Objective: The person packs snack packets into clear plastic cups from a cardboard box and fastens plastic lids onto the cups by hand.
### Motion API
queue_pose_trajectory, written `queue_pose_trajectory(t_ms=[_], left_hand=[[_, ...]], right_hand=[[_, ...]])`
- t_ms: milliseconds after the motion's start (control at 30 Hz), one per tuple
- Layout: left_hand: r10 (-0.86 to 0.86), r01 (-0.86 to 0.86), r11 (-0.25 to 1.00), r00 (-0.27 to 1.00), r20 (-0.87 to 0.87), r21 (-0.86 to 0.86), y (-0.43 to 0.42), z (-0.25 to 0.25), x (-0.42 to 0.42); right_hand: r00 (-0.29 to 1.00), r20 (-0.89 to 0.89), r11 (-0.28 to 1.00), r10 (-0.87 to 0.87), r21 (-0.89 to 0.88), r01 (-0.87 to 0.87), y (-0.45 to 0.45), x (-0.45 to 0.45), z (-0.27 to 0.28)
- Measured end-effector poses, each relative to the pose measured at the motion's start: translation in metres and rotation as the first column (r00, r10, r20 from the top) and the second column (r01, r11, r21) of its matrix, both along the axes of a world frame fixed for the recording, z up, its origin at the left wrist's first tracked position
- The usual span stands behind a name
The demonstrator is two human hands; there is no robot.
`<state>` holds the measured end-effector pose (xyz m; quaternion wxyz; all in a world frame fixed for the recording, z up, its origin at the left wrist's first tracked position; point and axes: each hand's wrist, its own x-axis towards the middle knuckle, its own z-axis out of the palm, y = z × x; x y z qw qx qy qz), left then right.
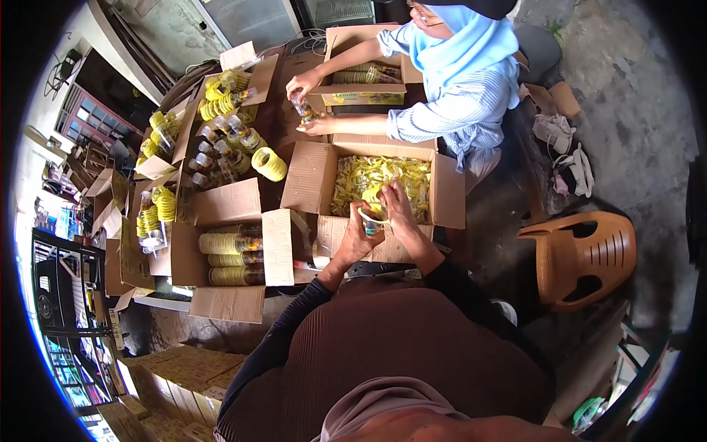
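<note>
My left hand (356,241) is wrapped round a small clear plastic cup (373,225) with a yellowish rim. Over the mouth of that cup is my right hand (400,211), its fingers bent together; what they pinch, if anything, is too small to make out. Both hands are above the near edge of an open cardboard box (326,177). Small yellow packets (377,175) fill this box. Left of it stands a ring-shaped stack of yellow-rimmed cups (269,164).
Across the table a co-worker (464,96) holds a clear cup stack (302,107). Open boxes with stacked yellow-rimmed cups (234,258) stand at the left, another carton (364,97) at the back. Clear cups (221,151) cluster between them. An orange plastic chair (589,258) is at the right.
</note>
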<state>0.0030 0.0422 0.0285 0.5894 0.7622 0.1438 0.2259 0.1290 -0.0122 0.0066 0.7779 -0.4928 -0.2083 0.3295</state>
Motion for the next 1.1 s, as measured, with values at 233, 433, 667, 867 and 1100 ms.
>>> queue_pose_trajectory(t_ms=[233,433,667,867,1100], left_hand=[[0.021,-0.021,1.000,0.999,-0.025,0.017,0.000,0.001,0.003],[0.022,-0.022,0.998,1.000,-0.001,0.051,-0.003,0.005,0.006],[0.070,-0.058,0.987,0.995,-0.074,0.152,-0.002,-0.010,0.009],[-0.083,0.082,0.991,0.997,-0.007,-0.106,0.016,0.012,-0.003],[-0.083,0.048,0.974,0.984,-0.157,-0.220,0.042,0.023,0.004]], right_hand=[[0.958,0.093,0.961,-0.272,-0.023,0.275,0.006,-0.004,-0.023],[0.899,0.097,0.901,-0.427,-0.038,0.432,0.005,-0.008,-0.013],[0.890,0.051,0.889,-0.453,-0.053,0.455,-0.006,0.005,-0.019],[0.958,0.215,0.979,-0.191,-0.032,0.202,-0.020,0.012,0.028],[0.868,0.474,0.982,0.145,-0.174,-0.070,-0.037,0.023,0.029]])
